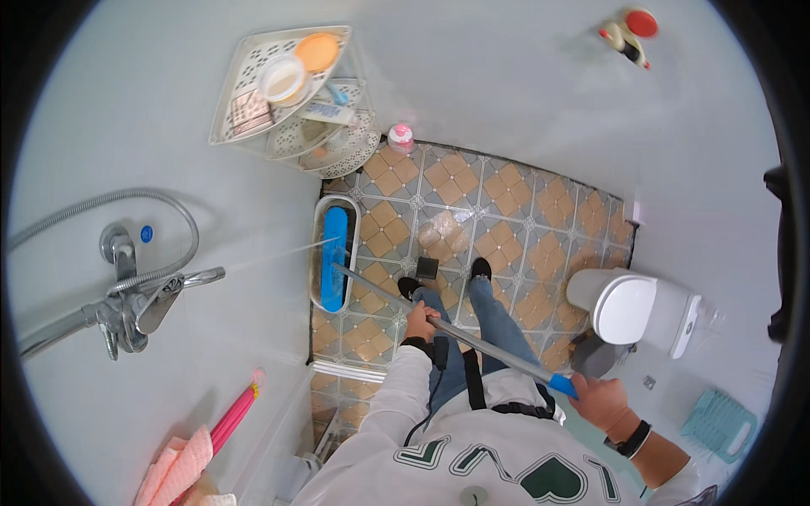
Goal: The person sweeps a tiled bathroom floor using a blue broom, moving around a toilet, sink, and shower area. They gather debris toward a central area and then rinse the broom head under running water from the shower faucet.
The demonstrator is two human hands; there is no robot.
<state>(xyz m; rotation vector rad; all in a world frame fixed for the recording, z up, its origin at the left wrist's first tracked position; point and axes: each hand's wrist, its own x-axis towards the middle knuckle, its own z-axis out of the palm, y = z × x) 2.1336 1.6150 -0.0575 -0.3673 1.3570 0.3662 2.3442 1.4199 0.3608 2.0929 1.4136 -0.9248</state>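
A long grey mop handle (481,346) slants across my body. My left hand (421,321) grips it partway along, in front of my legs. Around its blue end grip my right hand (600,400) is closed. The blue mop head (334,259) lies lengthwise inside a long white-rimmed basin (355,253) on the tiled floor by the left wall. From the metal tap spout (215,274) on that wall, a thin stream of water falls onto the mop head. Water inside the basin looks dark around the mop head.
A white corner shelf (253,57) holds tubs and tubes above the basin. A pink-capped bottle (401,138) stands against the far wall. On the right are a white toilet (623,310) and a grey bin (593,355). A floor drain (428,268) lies near my feet.
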